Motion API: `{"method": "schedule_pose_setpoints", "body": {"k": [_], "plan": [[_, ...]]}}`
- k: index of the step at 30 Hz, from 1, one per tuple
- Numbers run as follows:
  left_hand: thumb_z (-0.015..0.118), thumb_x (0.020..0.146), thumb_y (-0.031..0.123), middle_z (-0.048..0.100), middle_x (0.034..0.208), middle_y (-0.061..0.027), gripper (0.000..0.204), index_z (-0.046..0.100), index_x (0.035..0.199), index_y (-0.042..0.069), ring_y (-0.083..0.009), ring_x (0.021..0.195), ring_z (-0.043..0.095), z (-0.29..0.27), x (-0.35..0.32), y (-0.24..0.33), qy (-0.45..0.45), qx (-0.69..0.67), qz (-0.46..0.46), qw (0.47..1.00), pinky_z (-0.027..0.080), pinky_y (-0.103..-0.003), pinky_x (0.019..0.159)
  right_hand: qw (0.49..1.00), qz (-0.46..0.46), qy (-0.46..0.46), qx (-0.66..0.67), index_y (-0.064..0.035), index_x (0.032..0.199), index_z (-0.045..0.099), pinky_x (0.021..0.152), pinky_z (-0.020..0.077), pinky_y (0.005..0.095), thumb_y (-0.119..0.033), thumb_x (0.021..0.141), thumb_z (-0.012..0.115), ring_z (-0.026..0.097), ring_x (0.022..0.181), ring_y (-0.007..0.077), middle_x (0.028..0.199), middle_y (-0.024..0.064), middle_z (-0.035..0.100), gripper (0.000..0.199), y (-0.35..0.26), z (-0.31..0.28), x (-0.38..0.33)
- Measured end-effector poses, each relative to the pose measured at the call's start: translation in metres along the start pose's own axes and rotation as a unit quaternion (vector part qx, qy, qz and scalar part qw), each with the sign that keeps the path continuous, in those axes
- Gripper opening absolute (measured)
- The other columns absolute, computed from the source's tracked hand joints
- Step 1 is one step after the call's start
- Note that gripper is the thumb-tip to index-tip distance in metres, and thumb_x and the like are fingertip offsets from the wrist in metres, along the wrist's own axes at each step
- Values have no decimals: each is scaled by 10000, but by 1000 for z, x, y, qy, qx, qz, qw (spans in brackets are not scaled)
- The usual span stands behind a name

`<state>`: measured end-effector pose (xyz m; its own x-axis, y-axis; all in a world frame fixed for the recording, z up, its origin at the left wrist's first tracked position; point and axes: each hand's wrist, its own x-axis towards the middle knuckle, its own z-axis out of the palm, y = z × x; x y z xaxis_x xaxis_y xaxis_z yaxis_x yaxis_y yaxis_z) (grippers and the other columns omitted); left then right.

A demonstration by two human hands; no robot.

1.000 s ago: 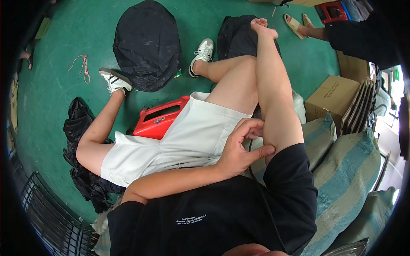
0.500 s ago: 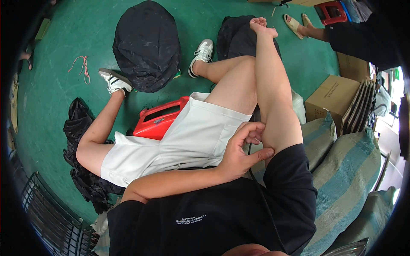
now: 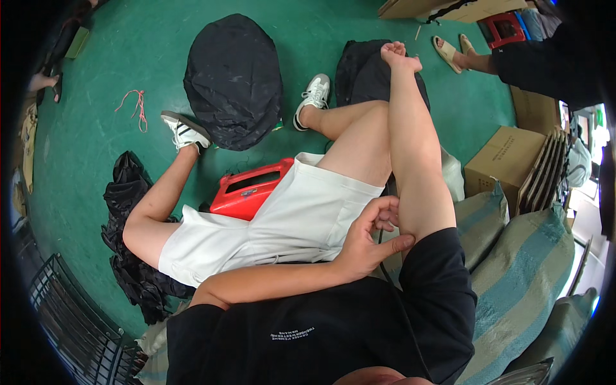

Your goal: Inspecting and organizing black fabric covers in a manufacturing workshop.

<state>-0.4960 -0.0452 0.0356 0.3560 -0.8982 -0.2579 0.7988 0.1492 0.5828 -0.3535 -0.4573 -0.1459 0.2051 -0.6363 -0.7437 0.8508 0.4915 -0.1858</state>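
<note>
My left arm crosses in front of my black shirt. My left hand (image 3: 371, 240) is at the inner side of my right elbow, thumb and bent fingers apart, touching the skin with nothing held. My right arm (image 3: 417, 141) stretches forward over my right thigh. At its far end my right hand (image 3: 401, 58) is loosely curled, palm up, with no object showing in it. It is nearest to a black cloth-covered bundle (image 3: 362, 74) on the floor. A larger round black-covered bundle (image 3: 234, 83) stands in front of my feet. A red plastic stool (image 3: 247, 192) is partly hidden by my white shorts.
Striped woven sacks (image 3: 523, 273) and a cardboard box (image 3: 504, 157) are at my right. Crumpled black fabric (image 3: 125, 205) lies left of my leg, near a black metal rack (image 3: 80, 321). Pink string (image 3: 140, 112) lies on the green floor (image 3: 308, 32). Another person's sandalled feet (image 3: 449, 54) are at far right.
The view has tilted slightly, so the floor and bundles appear lower and a little further right. Both hands keep nearly the same pose.
</note>
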Motion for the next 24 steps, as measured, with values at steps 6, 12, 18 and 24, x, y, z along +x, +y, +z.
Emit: {"method": "schedule_pose_setpoints", "body": {"k": [6, 12, 18, 24], "plan": [[785, 764, 118, 562, 1045, 1, 610, 458, 1273, 46, -98, 973, 524, -5, 3, 3, -19, 63, 22, 998, 377, -233, 839, 1000, 10, -23, -11, -88, 906, 401, 585, 373, 352, -551, 905, 319, 521, 667, 210, 795, 60, 537, 470, 9, 7, -9], [779, 768, 93, 519, 1088, -17, 678, 415, 1336, 27, -86, 926, 514, 0, 4, 5, -2, 2, 31, 1000, 397, -218, 798, 999, 12, -40, -6, -77, 870, 410, 581, 393, 367, -567, 910, 314, 541, 673, 234, 760, 80, 541, 501, 8, 0, -1], [750, 798, 59, 547, 1040, -11, 575, 454, 1289, 14, -82, 895, 529, 0, -1, -1, -10, -15, 24, 1000, 433, -206, 768, 999, 19, -43, -8, -72, 893, 426, 582, 401, 366, -567, 915, 326, 552, 685, 234, 777, 80, 551, 505, 8, -2, 0], [724, 811, 15, 555, 1021, -23, 521, 469, 1265, 7, -79, 869, 542, 2, -1, 0, -13, -47, 23, 999, 460, -205, 746, 999, 10, -32, -13, -58, 939, 459, 604, 412, 365, -547, 917, 351, 557, 704, 234, 814, 80, 561, 501, 10, 0, -5]]}}
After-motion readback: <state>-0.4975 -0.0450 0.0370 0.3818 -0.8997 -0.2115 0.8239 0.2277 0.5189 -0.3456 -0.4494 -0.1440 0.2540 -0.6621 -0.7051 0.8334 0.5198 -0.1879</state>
